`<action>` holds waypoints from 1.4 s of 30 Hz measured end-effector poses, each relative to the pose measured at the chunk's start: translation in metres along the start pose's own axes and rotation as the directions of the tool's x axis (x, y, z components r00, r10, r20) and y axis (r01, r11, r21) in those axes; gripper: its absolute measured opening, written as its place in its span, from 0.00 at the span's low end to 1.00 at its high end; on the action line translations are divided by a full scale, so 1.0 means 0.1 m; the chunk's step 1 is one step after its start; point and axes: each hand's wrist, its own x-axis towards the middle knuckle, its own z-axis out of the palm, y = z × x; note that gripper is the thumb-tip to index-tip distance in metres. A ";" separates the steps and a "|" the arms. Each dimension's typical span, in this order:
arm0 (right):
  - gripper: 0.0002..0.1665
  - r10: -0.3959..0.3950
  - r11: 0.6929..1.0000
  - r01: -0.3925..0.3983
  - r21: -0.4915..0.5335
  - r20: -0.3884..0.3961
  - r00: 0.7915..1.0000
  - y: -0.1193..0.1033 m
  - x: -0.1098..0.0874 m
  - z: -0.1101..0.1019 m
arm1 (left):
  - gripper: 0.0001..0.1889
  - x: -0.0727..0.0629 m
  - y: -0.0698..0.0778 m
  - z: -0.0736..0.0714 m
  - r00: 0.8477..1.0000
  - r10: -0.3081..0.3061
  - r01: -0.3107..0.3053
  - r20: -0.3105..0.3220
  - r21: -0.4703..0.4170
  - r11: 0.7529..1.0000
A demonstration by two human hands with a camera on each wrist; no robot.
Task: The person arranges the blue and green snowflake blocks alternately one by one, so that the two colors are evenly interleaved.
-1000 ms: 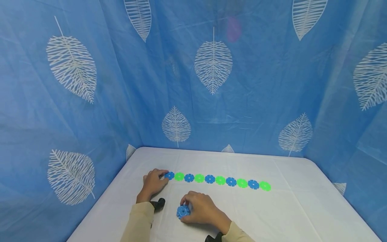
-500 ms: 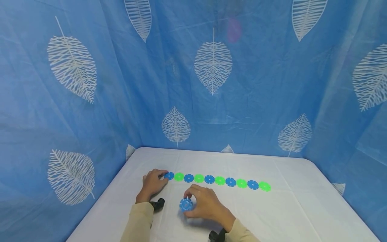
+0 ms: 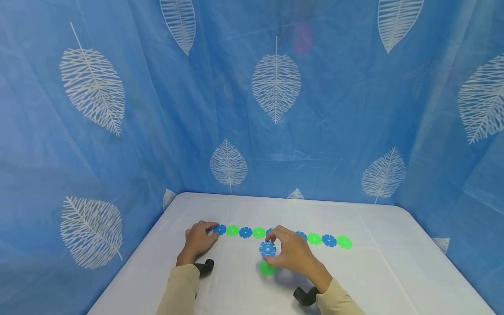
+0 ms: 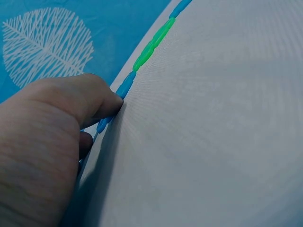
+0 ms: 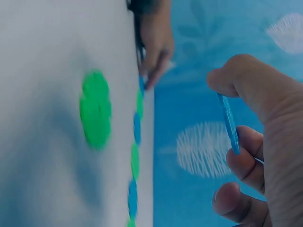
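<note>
My right hand (image 3: 294, 252) pinches a blue notched building disc (image 3: 267, 249) by its edges between thumb and fingers, in the air above the table. In the right wrist view that blue disc (image 5: 229, 123) appears nearly edge-on. Lying on the table under it is a green notched disc (image 3: 267, 268). A row of alternating blue and green discs (image 3: 245, 232) runs across the table, partly hidden by my right hand. At its left end my left hand (image 3: 198, 237) holds the end blue disc (image 3: 220, 229) between thumb and finger; the left wrist view shows the thumb against it.
A white cloth covers the table (image 3: 393, 271). Blue curtains (image 3: 323, 131) with white leaf prints stand along the back and sides. The row's right end is a green disc (image 3: 344, 243). Each wrist carries a black strap-mounted piece (image 3: 206, 267).
My right hand has lifted the blue disc and carried it right and away from me, toward the row. The green disc on the table has come into view. The left hand stays put.
</note>
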 end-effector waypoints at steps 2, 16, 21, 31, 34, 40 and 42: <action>0.25 0.021 1.000 -0.021 -0.010 -0.026 0.999 0.09 -0.04 -0.10 | 0.20 -0.01 0.00 0.01 1.000 -0.001 0.001 0.004 -0.001 1.000; 0.27 0.218 0.954 -0.245 -0.172 -0.161 0.963 0.84 -0.36 -0.74 | 0.20 -0.01 0.01 0.01 1.000 -0.006 0.006 0.010 -0.003 1.000; 0.27 0.303 0.927 -0.333 -0.171 -0.178 0.936 1.00 -0.48 -0.85 | 0.20 -0.01 0.03 0.00 1.000 0.003 -0.003 0.007 -0.004 1.000; 0.29 0.407 0.883 -0.443 -0.155 -0.218 0.887 1.31 -0.66 -1.05 | 0.20 -0.01 0.05 -0.01 1.000 0.011 -0.011 0.007 0.011 1.000; 0.30 0.430 0.868 -0.470 -0.160 -0.230 0.873 1.40 -0.71 -1.13 | 0.20 0.00 0.05 -0.01 1.000 0.012 -0.012 0.004 0.007 1.000; 0.34 0.491 0.828 -0.531 -0.182 -0.225 0.842 1.58 -0.85 -1.22 | 0.20 0.00 0.04 0.00 1.000 0.007 -0.007 0.004 0.006 1.000; 0.34 0.508 0.816 -0.548 -0.185 -0.226 0.831 1.63 -0.89 -1.22 | 0.20 0.00 0.05 0.00 1.000 0.007 -0.007 0.004 0.009 1.000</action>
